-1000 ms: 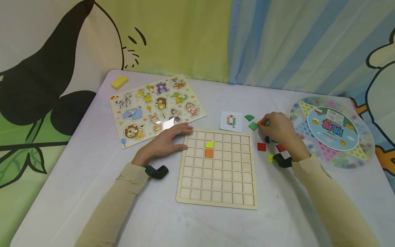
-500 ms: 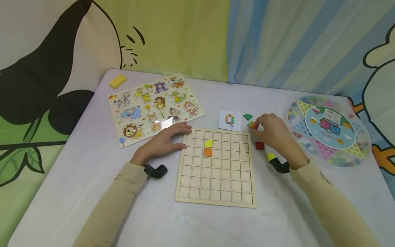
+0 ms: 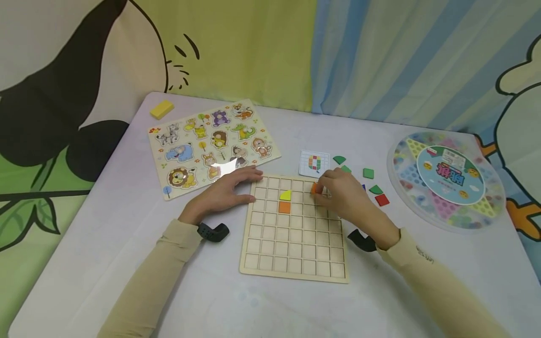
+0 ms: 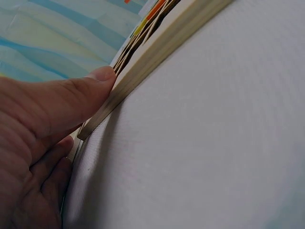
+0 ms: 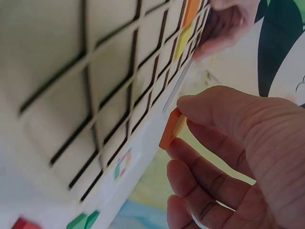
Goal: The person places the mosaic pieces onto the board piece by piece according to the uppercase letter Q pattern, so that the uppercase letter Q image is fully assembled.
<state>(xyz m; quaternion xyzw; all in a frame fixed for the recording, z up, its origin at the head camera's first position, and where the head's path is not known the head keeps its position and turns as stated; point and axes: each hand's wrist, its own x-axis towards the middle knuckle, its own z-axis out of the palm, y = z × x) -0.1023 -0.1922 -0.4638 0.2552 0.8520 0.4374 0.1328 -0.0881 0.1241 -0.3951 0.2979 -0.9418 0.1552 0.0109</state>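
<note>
A wooden grid board (image 3: pixel 287 239) lies on the table, with a yellow quarter-round piece (image 3: pixel 286 195) and an orange square piece (image 3: pixel 284 207) in neighbouring cells. My left hand (image 3: pixel 226 192) rests at the board's far left corner. In the left wrist view its thumb (image 4: pixel 90 93) presses the board's edge. Over the far right part of the board, my right hand (image 3: pixel 348 197) pinches a small orange tile (image 5: pixel 172 130) between thumb and fingertips. That tile is held on edge, off the grid in the right wrist view.
A pattern card (image 3: pixel 314 162) lies behind the board. Right of it are green pieces (image 3: pixel 368 173) and a red square (image 3: pixel 382 200). A Chinese checkers set (image 3: pixel 448 180) is far right; an animal puzzle (image 3: pixel 213 145) and yellow block (image 3: pixel 162 109) are back left.
My right hand has moved left from the loose pieces to above the board, carrying the orange tile. Several pieces it covered now show. My left hand has stayed at the corner.
</note>
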